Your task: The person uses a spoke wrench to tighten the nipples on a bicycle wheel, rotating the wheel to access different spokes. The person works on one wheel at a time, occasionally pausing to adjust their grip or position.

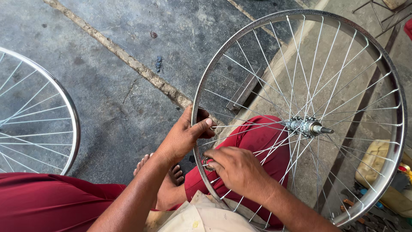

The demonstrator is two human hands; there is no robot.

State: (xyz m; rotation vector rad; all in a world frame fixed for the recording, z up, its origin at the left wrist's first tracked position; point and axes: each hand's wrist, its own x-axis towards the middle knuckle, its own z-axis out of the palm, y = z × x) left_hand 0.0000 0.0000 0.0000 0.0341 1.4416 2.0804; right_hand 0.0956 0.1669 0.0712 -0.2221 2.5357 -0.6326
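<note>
Steel wheel point(388, 77) between hands point(234, 169); spare wheel point(71, 111) left.

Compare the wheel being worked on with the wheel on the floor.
The held wheel stands tilted against the lap, gripped at the rim by the left hand and right hand; the floor wheel is untouched. The held wheel's hub shows; the floor wheel's is out of frame. Both are bare, silver and spoked.
</note>
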